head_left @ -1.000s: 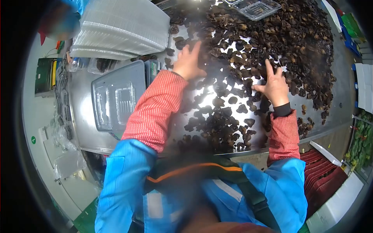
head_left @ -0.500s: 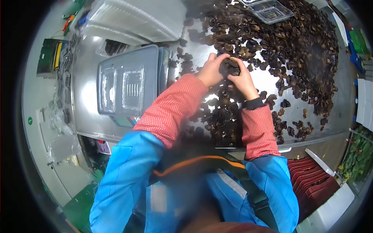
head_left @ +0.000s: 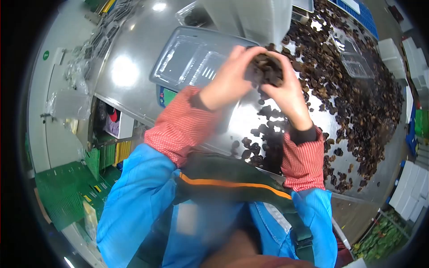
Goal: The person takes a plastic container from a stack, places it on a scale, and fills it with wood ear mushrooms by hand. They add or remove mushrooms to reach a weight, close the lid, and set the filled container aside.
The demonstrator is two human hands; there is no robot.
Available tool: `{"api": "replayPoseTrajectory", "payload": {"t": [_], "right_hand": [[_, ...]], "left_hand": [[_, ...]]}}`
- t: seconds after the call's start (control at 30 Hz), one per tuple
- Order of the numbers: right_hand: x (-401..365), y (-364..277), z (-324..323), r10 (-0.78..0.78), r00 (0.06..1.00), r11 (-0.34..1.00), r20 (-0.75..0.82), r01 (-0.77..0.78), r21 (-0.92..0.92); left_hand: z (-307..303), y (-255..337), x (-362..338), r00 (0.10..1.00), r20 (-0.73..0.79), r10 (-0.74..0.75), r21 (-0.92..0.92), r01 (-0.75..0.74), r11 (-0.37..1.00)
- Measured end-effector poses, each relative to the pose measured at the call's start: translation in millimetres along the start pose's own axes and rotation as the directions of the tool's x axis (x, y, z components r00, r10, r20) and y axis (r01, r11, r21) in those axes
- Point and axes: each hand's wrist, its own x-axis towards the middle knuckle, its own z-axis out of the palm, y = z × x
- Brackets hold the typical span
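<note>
Between them, my left hand (head_left: 230, 80) and my right hand (head_left: 288, 89) hold a clump of dark brown, ear-shaped fungus pieces (head_left: 267, 70), raised above the metal table. The fingers of both hands curve round the clump. Just left of it, a clear plastic container (head_left: 192, 64) lies on a grey lidded bin or scale, partly behind my left hand. Loose dark pieces (head_left: 270, 134) lie on the table beneath my hands.
A large spread of dark pieces (head_left: 357, 116) covers the table's right side, with an open clear container (head_left: 356, 64) on it. A tall stack of clear containers (head_left: 250, 18) stands at the back. Green crates (head_left: 67, 183) are at the lower left.
The view has turned to the left. Both hands have lifted the clump off the table and moved it towards the grey bin and clear container.
</note>
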Motion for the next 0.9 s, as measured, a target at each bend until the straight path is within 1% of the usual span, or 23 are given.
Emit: {"api": "replayPoseTrajectory", "payload": {"t": [0.07,0.1,0.13,0.17,0.2,0.27,0.3,0.4,0.43,0.5,0.57,0.6,0.63,0.67,0.73,0.77,0.87,0.9], "right_hand": [[24.4,1.2,29.6,-0.027,0.994,0.999,0.104,0.031,-0.039],[36.6,7.1,44.4,-0.116,0.983,0.982,0.140,0.134,-0.133],[42.9,8.6,56.1,-0.111,0.981,0.948,0.161,0.153,-0.280],[48.8,4.8,68.3,-0.042,0.980,0.932,0.197,0.110,-0.346],[53.1,1.9,79.2,0.029,0.973,0.909,0.230,0.070,-0.412],[57.1,0.8,95.8,0.068,0.969,0.870,0.238,0.059,-0.489],[58.8,0.4,103.0,0.089,0.967,0.849,0.238,0.052,-0.527],[54.4,-10.1,106.5,0.019,0.969,0.838,0.246,0.119,-0.533],[51.9,-14.7,103.6,-0.038,0.975,0.828,0.218,0.153,-0.540],[48.3,-12.6,96.4,-0.068,0.989,0.867,0.133,0.124,-0.482],[41.6,-8.1,87.0,-0.091,0.994,0.917,0.054,0.105,-0.385],[40.6,5.1,83.0,-0.095,0.995,0.941,0.004,0.091,-0.325],[36.6,12.5,75.5,-0.031,0.999,0.973,-0.011,0.028,-0.230],[31.8,14.1,70.7,0.033,0.999,0.991,-0.023,-0.035,-0.131],[21.1,15.5,66.5,0.150,0.982,0.986,-0.113,-0.140,0.085],[15.9,20.0,62.3,0.179,0.976,0.982,-0.124,-0.170,0.076],[3.7,32.9,56.4,0.230,0.966,0.973,-0.122,-0.231,0.005],[-0.1,36.0,57.2,0.244,0.963,0.968,-0.112,-0.248,-0.026]], "left_hand": [[-32.2,-20.5,-11.8,0.999,-0.018,-0.038,0.049,0.039,0.998],[-45.4,-28.4,-19.1,0.995,-0.017,-0.095,0.065,0.096,0.993],[-56.0,-35.2,-27.5,0.988,-0.017,-0.154,0.077,0.155,0.985],[-65.0,-42.5,-32.1,0.978,-0.019,-0.207,0.089,0.208,0.974],[-70.8,-53.3,-37.6,0.978,-0.026,-0.206,0.110,0.208,0.972],[-78.0,-72.0,-50.1,0.977,-0.036,-0.212,0.149,0.215,0.965],[-80.1,-76.1,-53.5,0.984,-0.046,-0.172,0.190,0.177,0.966],[-88.7,-68.6,-61.9,0.987,-0.060,-0.152,0.212,0.162,0.964],[-92.6,-65.1,-63.2,0.986,-0.067,-0.152,0.227,0.164,0.960],[-99.7,-57.5,-66.6,0.984,-0.084,-0.156,0.256,0.173,0.951],[-112.7,-46.1,-69.7,0.967,-0.068,-0.247,0.124,0.254,0.959],[-117.8,-44.3,-73.3,0.955,-0.056,-0.290,0.058,0.294,0.954],[-117.7,-61.4,-78.9,0.976,-0.153,-0.153,0.221,0.185,0.958],[-122.0,-67.4,-82.4,0.960,-0.190,-0.205,0.178,0.239,0.955],[-130.6,-75.4,-89.5,0.916,-0.258,-0.307,0.089,0.339,0.937],[-134.6,-79.0,-93.0,0.888,-0.294,-0.354,0.037,0.380,0.924],[-148.8,-100.0,-105.7,0.842,-0.323,-0.432,-0.099,0.424,0.900],[-152.5,-103.8,-109.5,0.837,-0.333,-0.435,-0.122,0.419,0.900]]}}
